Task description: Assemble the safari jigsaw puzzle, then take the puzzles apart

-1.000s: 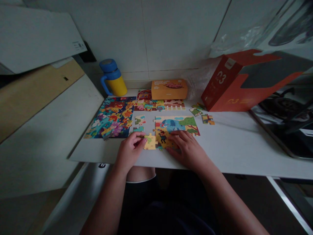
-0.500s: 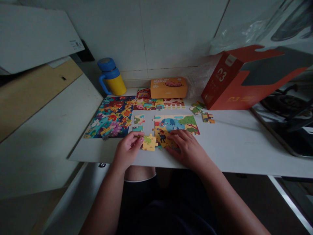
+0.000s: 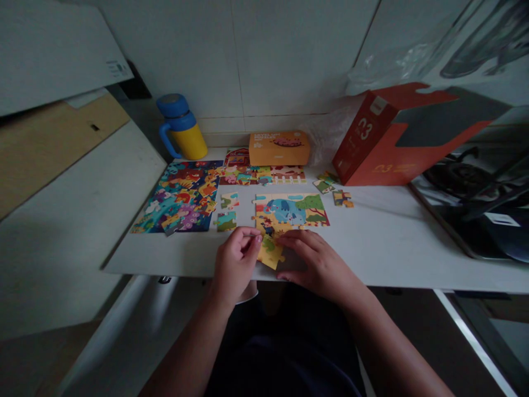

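Note:
My left hand pinches a yellow jigsaw piece with a green figure on it, tilted over the lower edge of a partly assembled puzzle. That puzzle shows a blue elephant, a green tree and yellow ground. My right hand is just right of the piece, thumb and fingers apart; its fingertips reach the piece's upper right side, and whether they press on it I cannot tell. Two loose jigsaw pieces, one pale and one teal and green, lie left of the elephant puzzle.
A dark colourful puzzle covers the left of the white table. Behind stand a blue and yellow bottle, an orange puzzle box on a farm puzzle, and a red box. More loose pieces lie right.
My left hand has moved right with the yellow piece, which is now turned at an angle. My right hand has drawn back toward the table's front edge, off the puzzle's lower part.

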Demonstrator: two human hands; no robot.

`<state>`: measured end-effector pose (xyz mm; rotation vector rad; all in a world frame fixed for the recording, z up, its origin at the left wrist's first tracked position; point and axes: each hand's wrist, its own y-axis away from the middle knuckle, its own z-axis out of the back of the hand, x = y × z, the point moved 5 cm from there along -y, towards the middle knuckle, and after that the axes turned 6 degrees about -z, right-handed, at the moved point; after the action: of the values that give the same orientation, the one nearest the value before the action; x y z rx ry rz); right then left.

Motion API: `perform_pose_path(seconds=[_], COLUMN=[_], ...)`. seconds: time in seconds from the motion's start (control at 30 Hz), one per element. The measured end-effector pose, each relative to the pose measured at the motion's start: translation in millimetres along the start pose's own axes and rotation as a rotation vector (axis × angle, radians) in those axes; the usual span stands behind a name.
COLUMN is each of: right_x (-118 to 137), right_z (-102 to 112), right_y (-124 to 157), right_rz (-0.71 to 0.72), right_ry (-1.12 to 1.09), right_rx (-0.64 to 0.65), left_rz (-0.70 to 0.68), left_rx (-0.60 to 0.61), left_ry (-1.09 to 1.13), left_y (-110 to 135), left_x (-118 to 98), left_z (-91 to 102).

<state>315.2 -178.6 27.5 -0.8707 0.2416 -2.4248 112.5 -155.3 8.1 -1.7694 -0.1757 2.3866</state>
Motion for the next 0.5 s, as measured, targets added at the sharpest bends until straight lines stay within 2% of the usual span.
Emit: perform_pose_path(seconds=[0.13,0.27,0.5], right_x=[-1.2,0.5,2.4], right_z=[0.0,-1.7,-1.3], right_y=[11.5,21.3,31.2], right_rz=[-0.027,-0.027,-0.036], right_ry=[0.052,0.134,0.168], right_rx=[-0.012,-0.012,-0.039], left_rz=[-0.047,-0.056,-0.087], left_rx=[-0.002,0.008,0.095], left_ry=[-0.105,-0.149,-0.297], left_y=[3.2,10.6,10.9], left_x=[-8.7,-11.4,-10.4], left_z=[-2.1,-12.1,-27.9])
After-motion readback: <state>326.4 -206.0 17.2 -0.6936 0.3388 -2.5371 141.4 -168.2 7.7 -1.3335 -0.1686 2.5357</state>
